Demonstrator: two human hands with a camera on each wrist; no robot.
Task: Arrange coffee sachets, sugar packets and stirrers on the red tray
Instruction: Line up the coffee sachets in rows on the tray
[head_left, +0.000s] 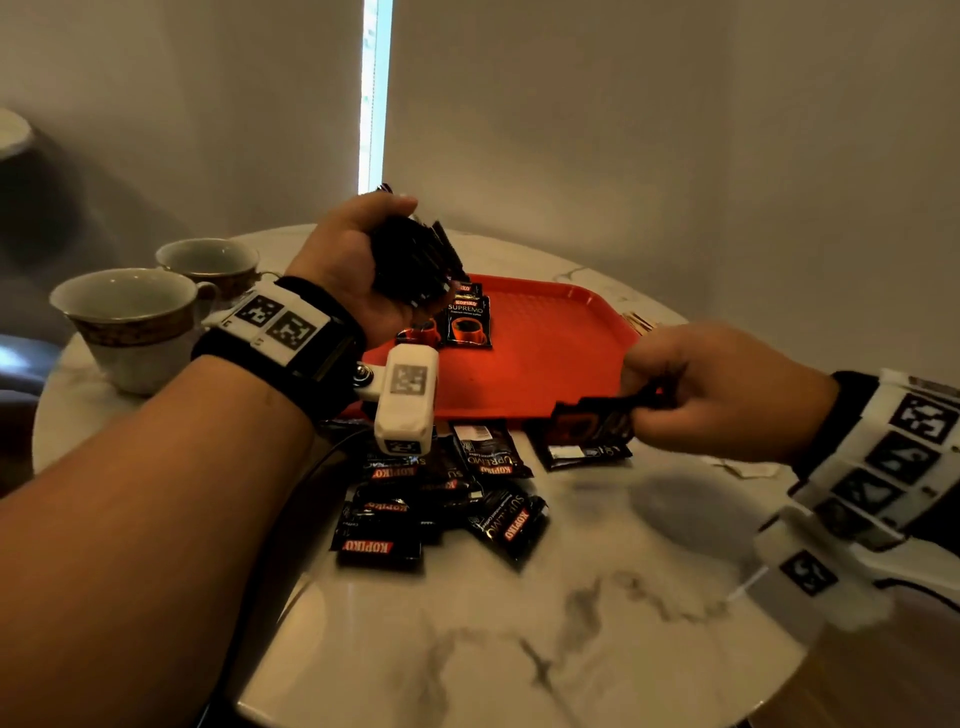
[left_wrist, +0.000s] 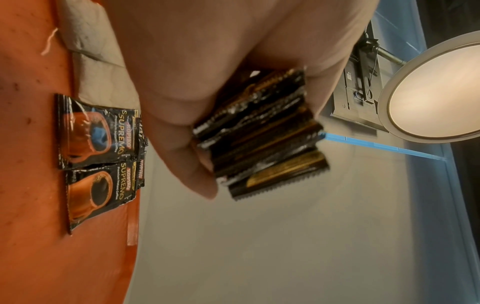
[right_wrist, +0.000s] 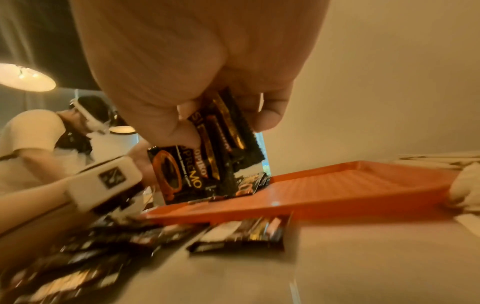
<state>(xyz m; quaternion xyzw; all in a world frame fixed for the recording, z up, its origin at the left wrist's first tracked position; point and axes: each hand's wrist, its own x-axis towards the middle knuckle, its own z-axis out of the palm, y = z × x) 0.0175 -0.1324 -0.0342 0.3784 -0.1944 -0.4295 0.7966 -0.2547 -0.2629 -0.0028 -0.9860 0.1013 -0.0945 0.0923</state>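
Observation:
My left hand (head_left: 358, 260) is raised above the red tray's (head_left: 550, 332) left end and grips a thick stack of black coffee sachets (head_left: 415, 265) (left_wrist: 262, 133). Two coffee sachets (head_left: 465, 317) (left_wrist: 96, 160) lie flat on the tray's left part. At the tray's near edge my right hand (head_left: 691, 384) pinches a few black coffee sachets (head_left: 597, 421) (right_wrist: 207, 158). A loose pile of coffee sachets (head_left: 436, 499) lies on the marble table in front of the tray. Wooden stirrers (head_left: 639, 319) show past the tray's right end.
Two gold-rimmed teacups (head_left: 130, 322) stand at the table's left edge. The round marble table (head_left: 519, 623) curves off close in front. White paper packets (head_left: 748, 467) lie by my right wrist. A wall stands close behind the tray.

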